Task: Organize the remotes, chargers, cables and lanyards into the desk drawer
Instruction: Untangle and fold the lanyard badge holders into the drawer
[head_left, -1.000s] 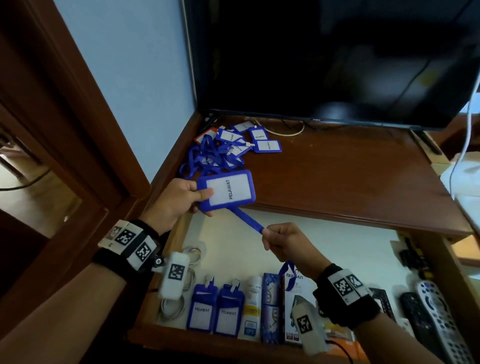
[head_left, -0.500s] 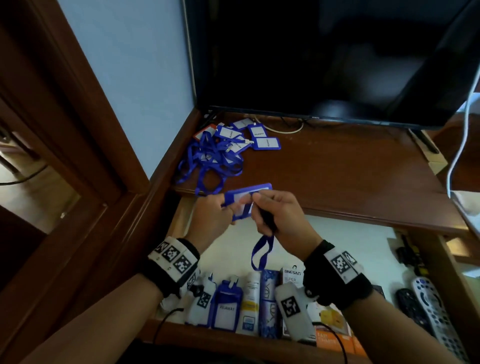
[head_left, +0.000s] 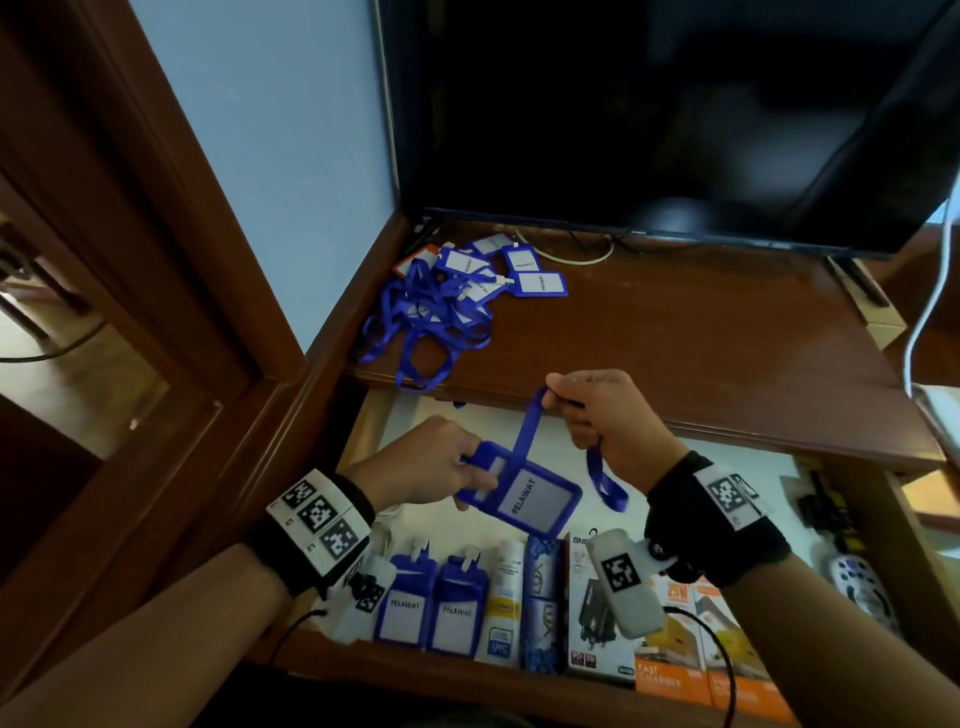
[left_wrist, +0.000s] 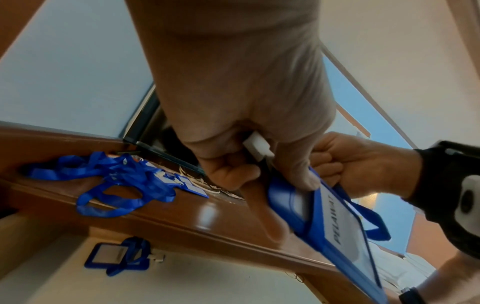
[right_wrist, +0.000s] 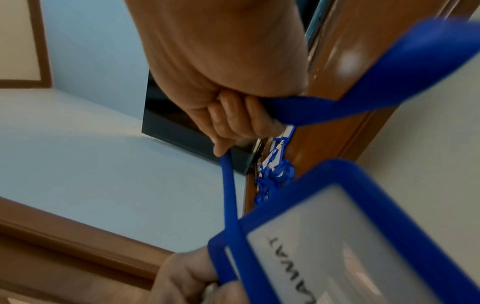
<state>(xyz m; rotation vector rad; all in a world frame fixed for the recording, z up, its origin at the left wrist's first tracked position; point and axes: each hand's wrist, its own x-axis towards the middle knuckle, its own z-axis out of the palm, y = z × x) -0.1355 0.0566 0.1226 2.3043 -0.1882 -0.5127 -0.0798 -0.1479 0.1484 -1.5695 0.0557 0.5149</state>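
Over the open drawer (head_left: 587, 457) my left hand (head_left: 431, 467) pinches the end of a blue badge holder (head_left: 524, 493) marked PELAWAT. A blue strap (head_left: 527, 431) runs up across the holder to my right hand (head_left: 602, 415), which grips it in a fist, with a loop (head_left: 605, 483) hanging below. The left wrist view shows the holder (left_wrist: 337, 222) under my left fingers (left_wrist: 296, 170). In the right wrist view the strap (right_wrist: 230, 195) leaves my right fist (right_wrist: 233, 119). A tangled pile of blue lanyards (head_left: 441, 306) lies on the desk top at the back left.
Two badge holders (head_left: 431, 613) stand at the drawer's front left, beside tubes and charger boxes (head_left: 670, 660). Remotes (head_left: 862, 587) lie at the drawer's right. A dark TV (head_left: 649, 114) stands at the back of the desk, with a white cable (head_left: 930, 291) at the right.
Both hands dropped lower over the drawer with the holder. The holder turned face up, and my right hand pulled the strap up and across it.
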